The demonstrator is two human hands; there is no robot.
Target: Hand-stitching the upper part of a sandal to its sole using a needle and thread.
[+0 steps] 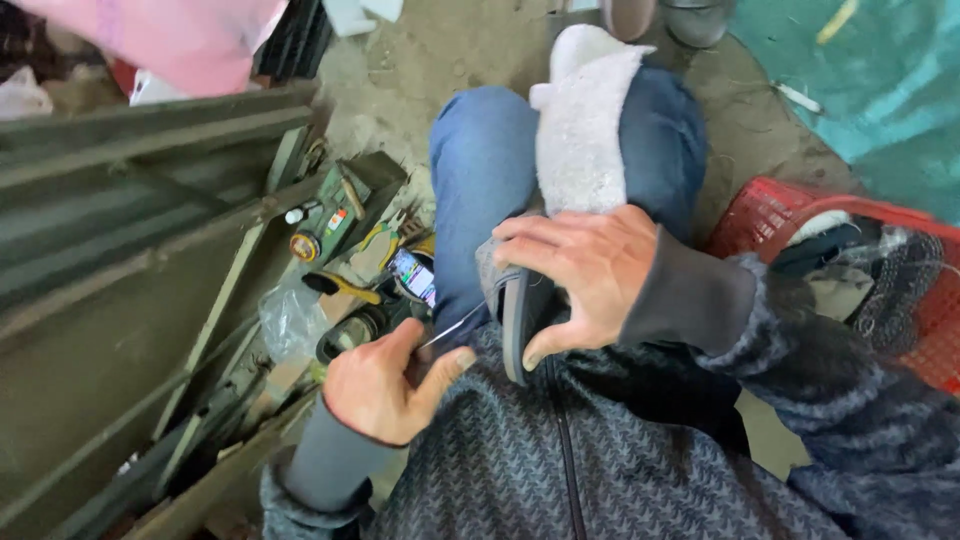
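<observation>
A fluffy white slipper with a grey sole (585, 140) rests upside-down across my lap, over my blue jeans. My right hand (585, 280) clasps its near end, fingers spread over the grey heel edge. Just left of it, my left hand (385, 385) pinches a thin pale thread or needle (452, 328) that runs up toward the slipper's sole. The thread's far end is hidden at the sole edge.
A green metal toolbox (345, 205) with pliers, small bottles and tins lies open at the left beside dark green metal frames (120, 260). A red plastic basket (800, 205) holding cloth stands at the right. Bare concrete floor (420, 60) lies ahead.
</observation>
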